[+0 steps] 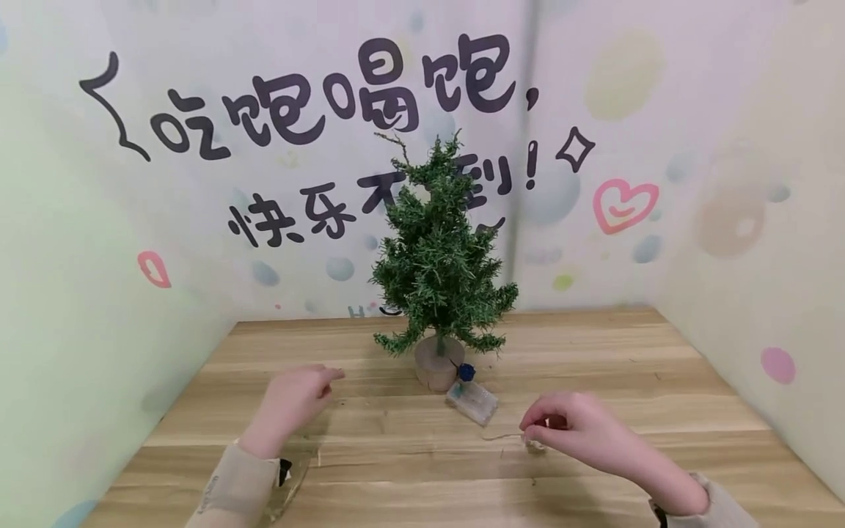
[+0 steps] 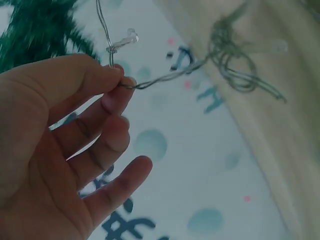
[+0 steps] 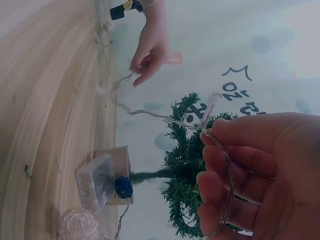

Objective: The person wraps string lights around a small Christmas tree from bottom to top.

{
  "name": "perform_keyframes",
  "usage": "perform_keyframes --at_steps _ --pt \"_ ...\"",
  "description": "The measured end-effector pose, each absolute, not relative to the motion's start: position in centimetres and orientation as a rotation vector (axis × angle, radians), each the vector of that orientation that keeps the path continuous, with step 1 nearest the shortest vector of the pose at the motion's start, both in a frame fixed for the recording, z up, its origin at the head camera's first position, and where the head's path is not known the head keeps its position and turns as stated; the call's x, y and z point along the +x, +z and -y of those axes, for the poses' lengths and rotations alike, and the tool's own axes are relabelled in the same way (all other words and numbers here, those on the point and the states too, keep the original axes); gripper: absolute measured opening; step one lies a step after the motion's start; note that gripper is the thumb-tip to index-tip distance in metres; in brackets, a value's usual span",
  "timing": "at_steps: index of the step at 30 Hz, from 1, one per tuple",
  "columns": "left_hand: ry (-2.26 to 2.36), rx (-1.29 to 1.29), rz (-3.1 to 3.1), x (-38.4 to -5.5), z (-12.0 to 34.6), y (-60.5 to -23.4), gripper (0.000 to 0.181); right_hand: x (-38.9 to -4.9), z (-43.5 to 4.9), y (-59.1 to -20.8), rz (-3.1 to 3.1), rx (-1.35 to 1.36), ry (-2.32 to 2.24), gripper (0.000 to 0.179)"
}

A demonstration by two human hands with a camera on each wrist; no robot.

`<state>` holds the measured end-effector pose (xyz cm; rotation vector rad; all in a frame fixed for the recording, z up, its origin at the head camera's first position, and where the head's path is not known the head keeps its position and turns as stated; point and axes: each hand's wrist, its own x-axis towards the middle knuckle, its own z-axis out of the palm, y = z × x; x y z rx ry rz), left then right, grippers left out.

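Note:
In the left wrist view my left hand [image 1: 297, 403] pinches a thin, twisted wire of a string of fairy lights [image 2: 167, 78] between thumb and forefinger, its other fingers loosely bent. A small clear bulb [image 2: 131, 36] sits just above the fingertips, and a blurred tangle of the wire [image 2: 232, 60] lies beyond. My right hand [image 1: 587, 429] holds another stretch of the wire [image 3: 150, 114] in the right wrist view, thumb against forefinger beside a clear bulb [image 3: 211, 106]. From there the wire trails down across the fingers. Between the hands stands a small green artificial Christmas tree [image 1: 439, 257].
The tree's round base [image 1: 434, 367] stands on the wooden table [image 1: 370, 469]. Against it are a clear box [image 1: 472, 403] and a dark blue ball [image 1: 466, 372]. A pale woven ball [image 3: 79, 224] lies near the box. Printed walls [image 1: 198, 220] enclose the table's back and sides.

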<state>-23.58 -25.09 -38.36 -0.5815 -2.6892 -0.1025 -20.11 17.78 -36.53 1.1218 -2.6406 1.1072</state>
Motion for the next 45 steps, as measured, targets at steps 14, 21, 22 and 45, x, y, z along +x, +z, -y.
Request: perform_keyframes --at_steps 14,21,22,45 --pt "0.047 -0.895 2.676 -23.0 23.2 -42.1 0.003 -20.3 -15.3 -33.1 2.530 1.318 0.955 0.022" --pt "-0.221 -1.055 2.743 -22.4 20.6 -40.0 0.039 -21.6 -12.9 -30.2 2.499 1.401 0.909 0.019" --pt "-0.345 -1.110 2.786 -22.3 20.1 -39.7 0.044 -21.9 -12.5 -29.7 2.483 1.420 0.893 0.018" --pt "-1.609 -0.931 2.802 -21.3 25.3 -36.1 0.043 -25.9 -8.3 -22.2 2.374 1.462 0.843 0.016"
